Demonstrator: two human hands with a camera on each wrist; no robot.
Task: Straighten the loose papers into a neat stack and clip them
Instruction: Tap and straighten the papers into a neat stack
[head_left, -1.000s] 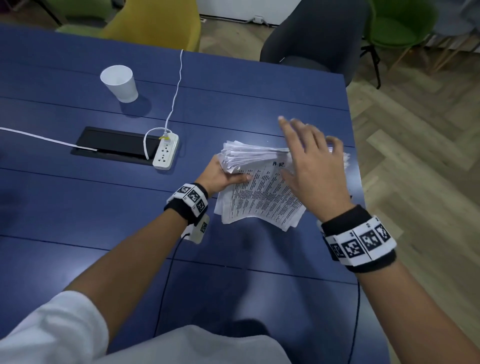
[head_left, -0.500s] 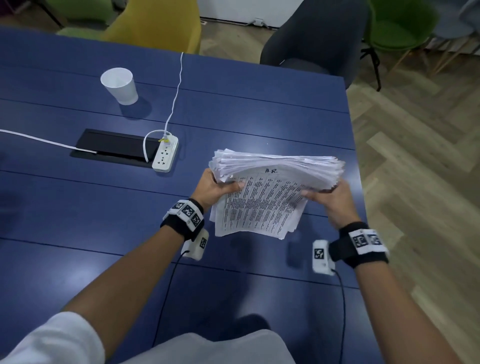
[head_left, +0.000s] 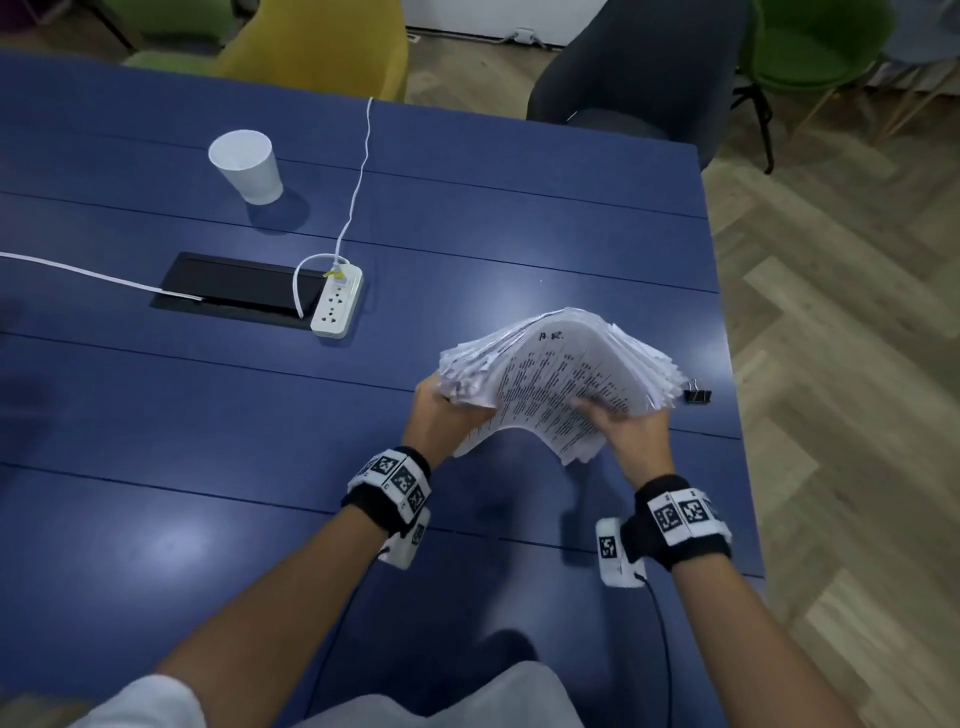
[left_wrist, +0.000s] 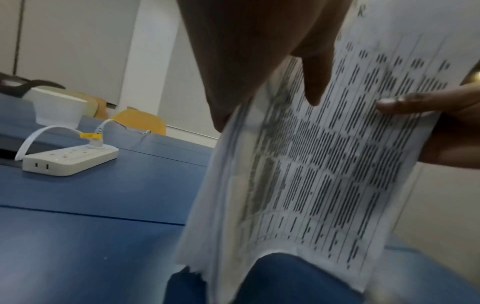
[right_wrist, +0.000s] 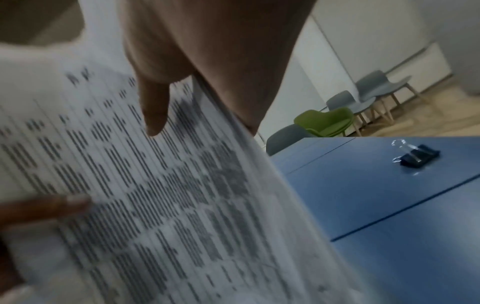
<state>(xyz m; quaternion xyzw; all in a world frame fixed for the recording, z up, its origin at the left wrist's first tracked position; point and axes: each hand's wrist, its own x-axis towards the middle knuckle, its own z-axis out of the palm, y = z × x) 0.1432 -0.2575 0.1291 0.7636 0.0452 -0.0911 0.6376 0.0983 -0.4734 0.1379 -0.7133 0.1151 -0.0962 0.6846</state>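
Observation:
A thick, uneven stack of printed papers (head_left: 556, 374) is lifted off the blue table (head_left: 467, 218) and bowed upward in the middle. My left hand (head_left: 441, 415) grips its left edge, thumb on the top sheet (left_wrist: 324, 164). My right hand (head_left: 631, 423) grips the right edge, thumb lying on the print (right_wrist: 155, 185). The sheet edges fan out unevenly on both sides. A black binder clip (head_left: 697, 395) lies on the table just right of the stack, near the table's right edge; the right wrist view shows the clip (right_wrist: 418, 157) resting alone.
A white power strip (head_left: 336, 301) with a white cable lies beside a black cable hatch (head_left: 234, 283). A white paper cup (head_left: 247, 166) stands at the back left. Chairs stand beyond the far edge. The table's right edge (head_left: 727, 415) drops to wooden floor.
My right hand left the top of the stack and took hold of its right edge. Both hands raised the papers off the table and bowed them; the binder clip came into sight.

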